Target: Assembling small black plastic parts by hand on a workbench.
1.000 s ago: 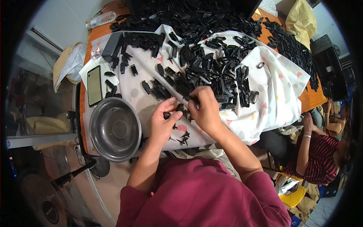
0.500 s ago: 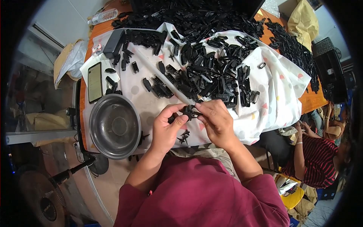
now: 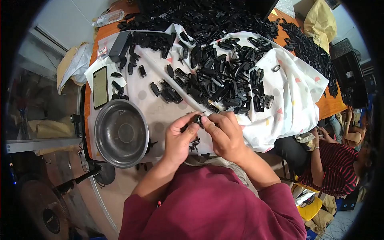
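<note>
Close to the table's front edge, my two hands meet over a small black plastic part [image 3: 197, 119]. My left hand [image 3: 180, 134] pinches it between thumb and fingers. The thumb and fingertips of my right hand [image 3: 227, 134] press on its right side, hiding much of it. Just beyond my hands lies a loose heap of black plastic casings [image 3: 224, 76]. Below the part, a little bunch of small dark pieces [image 3: 195, 144] rests on the white patterned cloth [image 3: 156, 114].
A metal bowl [image 3: 102, 132] stands left of my hands, beside a phone [image 3: 101, 86] and a dark box [image 3: 120, 46]. More black parts [image 3: 208, 20] cover the far table. A fan [image 3: 48, 216] is at lower left; a person in a striped shirt [image 3: 332, 168] sits at right.
My right hand's fingers have closed in on the black part, and its thumb now presses against it. The part shows less than before. Both hands have stayed at nearly the same spot.
</note>
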Available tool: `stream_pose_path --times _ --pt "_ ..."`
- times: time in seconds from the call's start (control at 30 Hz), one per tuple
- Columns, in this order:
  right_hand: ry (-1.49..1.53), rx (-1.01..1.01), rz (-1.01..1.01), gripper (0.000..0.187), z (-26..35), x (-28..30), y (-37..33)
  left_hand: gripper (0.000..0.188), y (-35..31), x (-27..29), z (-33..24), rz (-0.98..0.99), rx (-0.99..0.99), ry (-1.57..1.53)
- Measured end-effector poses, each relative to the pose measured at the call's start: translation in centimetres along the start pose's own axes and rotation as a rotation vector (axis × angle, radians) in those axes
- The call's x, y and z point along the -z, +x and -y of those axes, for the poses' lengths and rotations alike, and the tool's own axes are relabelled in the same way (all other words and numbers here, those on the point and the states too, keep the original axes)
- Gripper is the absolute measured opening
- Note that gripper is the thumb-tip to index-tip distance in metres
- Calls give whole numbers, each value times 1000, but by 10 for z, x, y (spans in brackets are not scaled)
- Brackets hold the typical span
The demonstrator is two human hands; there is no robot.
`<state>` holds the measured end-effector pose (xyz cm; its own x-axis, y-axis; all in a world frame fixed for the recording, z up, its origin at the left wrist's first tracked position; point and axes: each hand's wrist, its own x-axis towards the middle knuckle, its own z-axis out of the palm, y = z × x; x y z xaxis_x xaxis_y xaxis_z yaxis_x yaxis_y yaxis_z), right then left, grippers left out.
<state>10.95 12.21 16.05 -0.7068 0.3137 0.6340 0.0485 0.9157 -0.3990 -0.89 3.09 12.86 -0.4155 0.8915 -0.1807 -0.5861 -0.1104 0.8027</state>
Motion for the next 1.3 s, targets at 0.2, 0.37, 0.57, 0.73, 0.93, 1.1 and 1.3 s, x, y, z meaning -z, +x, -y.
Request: stream_pose_path --times 0.2,0.37,0.57,0.73,0.93,1.1,1.3 --pt "60 -174 -84 42 2 -8 -14 28 -3 -11 -3 -49 -34 112" --pt "651 -915 60 28 6 -15 -16 23 5 7 8 6 115 -320" --pt "-36 -464 245 32 -61 -31 42 13 41 44 22 -419 -5 -259" --pt "-618 -295 336 14 -118 -61 61 19 57 47 15 -615 -143 345" --pt "-397 -343 187 14 -107 -58 54 29 80 40 -2 -646 -266 1458" --pt "333 -650 -32 52 -66 -40 48 22 77 42 -13 -622 -190 1513" --pt "1246 -1058 -345 29 -28 -32 33 18 59 25 -10 -379 -114 796"
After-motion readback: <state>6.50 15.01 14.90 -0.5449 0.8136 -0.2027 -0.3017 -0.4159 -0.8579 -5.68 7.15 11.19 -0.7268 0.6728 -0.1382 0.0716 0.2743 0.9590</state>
